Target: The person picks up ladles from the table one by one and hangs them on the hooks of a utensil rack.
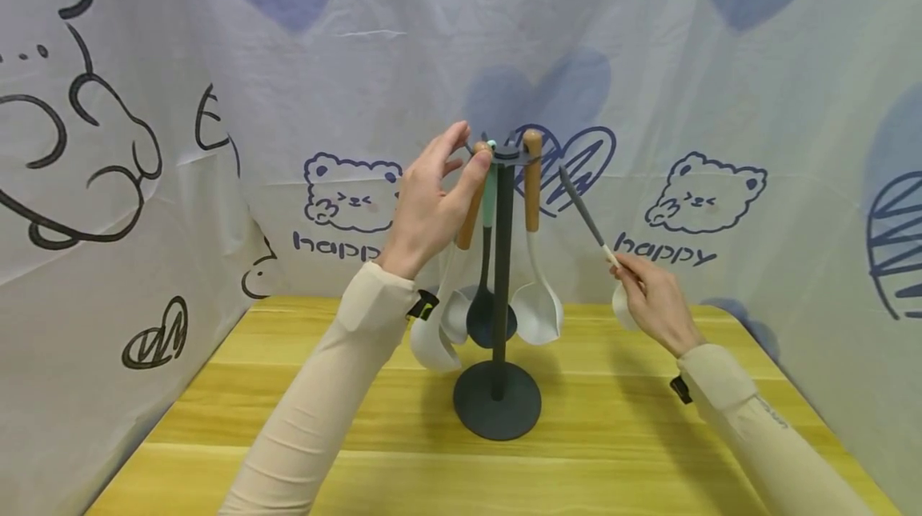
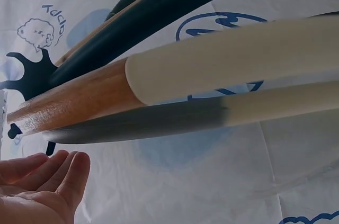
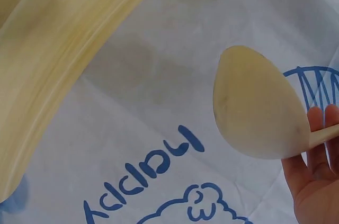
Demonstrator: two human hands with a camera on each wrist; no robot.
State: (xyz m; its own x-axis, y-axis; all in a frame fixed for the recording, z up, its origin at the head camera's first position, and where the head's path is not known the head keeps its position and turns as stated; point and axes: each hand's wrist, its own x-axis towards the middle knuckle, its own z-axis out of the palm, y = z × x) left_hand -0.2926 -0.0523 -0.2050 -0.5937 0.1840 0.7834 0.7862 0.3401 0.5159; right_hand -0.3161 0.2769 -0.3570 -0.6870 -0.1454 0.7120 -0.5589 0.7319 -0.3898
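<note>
A black utensil stand (image 1: 502,284) rises from a round base (image 1: 497,400). My left hand (image 1: 435,200) is raised at the left of its top, fingers fairly straight, close beside a wooden-handled white ladle (image 1: 435,340). In the left wrist view, the left fingertips (image 2: 79,166) lie just below the end of a grey handle (image 2: 137,123) and a hook. My right hand (image 1: 655,296) pinches the pale neck of a serving spoon (image 3: 259,102), its grey handle (image 1: 582,204) slanting up toward the stand. The spoon's egg-shaped bowl shows whole in the right wrist view.
Also hanging from the stand are a black ladle (image 1: 479,316) with a mint handle, a second wooden-handled white ladle (image 1: 539,312) at the right and another white utensil (image 1: 455,316). The wood-grain table (image 1: 403,452) has printed cloth (image 1: 446,4) behind it.
</note>
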